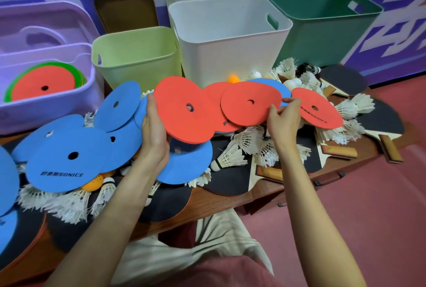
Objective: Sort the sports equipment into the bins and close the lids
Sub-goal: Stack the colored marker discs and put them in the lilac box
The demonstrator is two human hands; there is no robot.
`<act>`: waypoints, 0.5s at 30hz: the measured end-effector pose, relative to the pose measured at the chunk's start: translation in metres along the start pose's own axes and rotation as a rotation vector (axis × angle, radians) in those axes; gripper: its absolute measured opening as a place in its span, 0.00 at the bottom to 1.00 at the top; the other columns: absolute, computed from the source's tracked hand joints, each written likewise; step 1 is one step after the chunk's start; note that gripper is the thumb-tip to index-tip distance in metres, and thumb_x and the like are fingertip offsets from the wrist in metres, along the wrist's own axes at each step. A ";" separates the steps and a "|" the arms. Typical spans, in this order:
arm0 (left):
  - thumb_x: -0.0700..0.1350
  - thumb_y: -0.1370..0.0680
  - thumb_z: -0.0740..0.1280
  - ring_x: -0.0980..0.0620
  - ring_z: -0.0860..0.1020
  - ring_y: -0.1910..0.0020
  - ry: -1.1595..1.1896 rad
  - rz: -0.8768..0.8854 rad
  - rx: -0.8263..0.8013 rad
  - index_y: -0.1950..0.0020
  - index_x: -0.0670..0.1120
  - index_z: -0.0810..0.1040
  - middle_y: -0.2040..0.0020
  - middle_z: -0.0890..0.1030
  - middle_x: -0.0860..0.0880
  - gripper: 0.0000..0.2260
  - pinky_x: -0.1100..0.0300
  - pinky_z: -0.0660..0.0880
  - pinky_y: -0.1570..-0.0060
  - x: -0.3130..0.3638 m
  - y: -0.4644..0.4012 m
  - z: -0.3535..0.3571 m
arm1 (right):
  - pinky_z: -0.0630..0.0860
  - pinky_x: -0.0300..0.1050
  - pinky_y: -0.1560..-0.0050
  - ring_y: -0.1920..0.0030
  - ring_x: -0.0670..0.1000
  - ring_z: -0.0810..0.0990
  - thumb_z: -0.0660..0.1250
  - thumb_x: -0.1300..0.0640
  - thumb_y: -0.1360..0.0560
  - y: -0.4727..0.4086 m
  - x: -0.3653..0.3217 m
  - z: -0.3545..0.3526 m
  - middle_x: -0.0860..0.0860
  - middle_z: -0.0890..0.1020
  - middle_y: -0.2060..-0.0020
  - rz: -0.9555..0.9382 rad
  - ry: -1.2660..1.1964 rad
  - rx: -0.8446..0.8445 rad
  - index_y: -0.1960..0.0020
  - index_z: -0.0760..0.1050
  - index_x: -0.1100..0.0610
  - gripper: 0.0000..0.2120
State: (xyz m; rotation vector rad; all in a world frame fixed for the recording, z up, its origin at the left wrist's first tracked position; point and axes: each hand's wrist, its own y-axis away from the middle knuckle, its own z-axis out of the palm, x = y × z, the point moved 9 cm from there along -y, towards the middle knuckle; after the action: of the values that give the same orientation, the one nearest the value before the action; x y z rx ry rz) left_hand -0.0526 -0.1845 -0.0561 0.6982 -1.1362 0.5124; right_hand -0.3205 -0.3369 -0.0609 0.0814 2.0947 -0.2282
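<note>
At far left we see the purple bin (46,107), its lid (41,26) propped upright behind it, already holding a flat stack of discs with a red one (43,84) on top of green, which suggests this is where the flat markers belong. Beside it stand the light green bin (136,56), the white bin (228,40) and the dark green bin (322,24), all open, lids leaning on the wall behind, so nothing blocks a drop. Blue discs (64,160) lie fanned over shuttlecocks (232,157) and orange balls (92,184) on the low wooden table (230,196). The left hand (154,134) grips a stack of red discs (184,111) by its edge, apparently gathering one colour into a single pile before carrying it over. The right hand (282,118) pinches the rim of another red disc (251,107), lifting it off the heap, we judge to add it to that stack. One more red disc (318,109) lies just beside it, on shuttlecocks. Paddles (382,123) rest at right, not yet sorted. We judge the job to be at an early stage.
</note>
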 end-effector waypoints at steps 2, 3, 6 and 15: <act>0.58 0.18 0.52 0.55 0.78 0.45 0.001 0.003 0.027 0.31 0.48 0.71 0.40 0.79 0.50 0.21 0.58 0.76 0.45 0.001 -0.002 -0.005 | 0.71 0.51 0.49 0.50 0.56 0.75 0.59 0.64 0.23 0.002 -0.004 -0.002 0.61 0.75 0.49 -0.017 -0.032 0.006 0.40 0.64 0.65 0.12; 0.58 0.17 0.52 0.54 0.78 0.43 0.003 0.005 0.039 0.29 0.48 0.70 0.38 0.78 0.49 0.22 0.56 0.76 0.42 0.002 -0.003 -0.008 | 0.71 0.49 0.51 0.54 0.53 0.75 0.58 0.65 0.22 0.005 -0.007 -0.003 0.58 0.75 0.52 -0.018 -0.068 0.006 0.40 0.63 0.65 0.12; 0.57 0.17 0.52 0.51 0.77 0.40 0.016 0.004 0.066 0.29 0.46 0.69 0.36 0.78 0.47 0.23 0.53 0.74 0.39 0.004 -0.007 -0.012 | 0.70 0.35 0.58 0.61 0.44 0.72 0.57 0.66 0.22 0.012 -0.010 -0.006 0.47 0.71 0.59 0.001 -0.283 0.073 0.40 0.63 0.64 0.11; 0.56 0.17 0.53 0.54 0.81 0.51 0.105 -0.080 0.051 0.41 0.49 0.76 0.52 0.83 0.51 0.17 0.56 0.79 0.55 -0.003 -0.007 -0.010 | 0.72 0.37 0.72 0.68 0.43 0.76 0.60 0.68 0.22 0.045 -0.044 0.046 0.53 0.75 0.59 0.078 -0.781 -0.276 0.44 0.65 0.56 0.11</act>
State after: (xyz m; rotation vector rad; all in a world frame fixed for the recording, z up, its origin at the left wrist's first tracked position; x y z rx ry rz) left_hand -0.0429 -0.1823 -0.0627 0.7490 -0.9959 0.5057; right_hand -0.2526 -0.2999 -0.0514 -0.0828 1.3231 0.0769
